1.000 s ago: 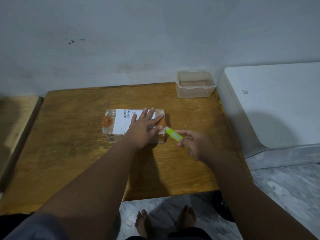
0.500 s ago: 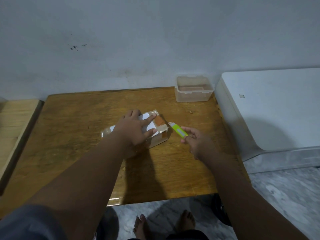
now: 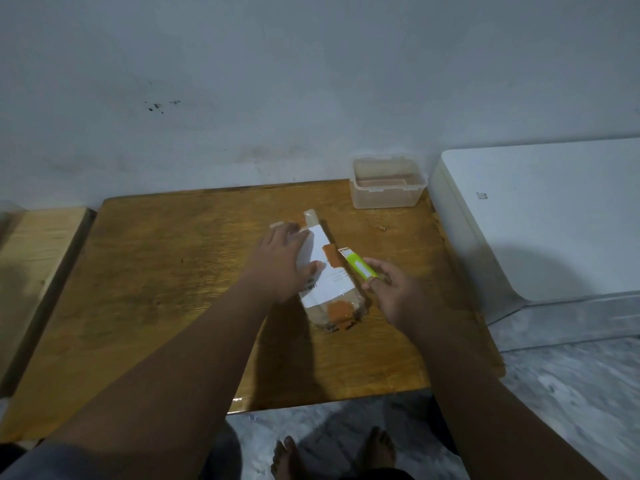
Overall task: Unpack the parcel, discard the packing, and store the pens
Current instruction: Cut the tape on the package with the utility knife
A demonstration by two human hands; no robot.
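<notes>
On a worn wooden table [image 3: 156, 289] pushed against a pale, scuffed wall [image 3: 242, 81], the head view shows a taped parcel [image 3: 332, 285] lying near the middle of the top, turned so its long side runs away from the person, a white label facing up and orange tape at its near end. The left hand [image 3: 280, 261] lies flat on the parcel's left side, fingers spread and pressing down. The right hand [image 3: 391, 289], just right of the parcel, has its fingers closed around a lime-green cutter [image 3: 360, 266] whose tip touches the parcel's right edge. A clear plastic container [image 3: 388, 183] stands at the far right corner of the table, well apart from the parcel. A white cabinet [image 3: 554, 216] sits beside the table on the right, a lighter wooden bench [image 3: 38, 258] on the left, and grey marbled floor [image 3: 571, 393] shows below, with bare feet [image 3: 332, 455] on it.
</notes>
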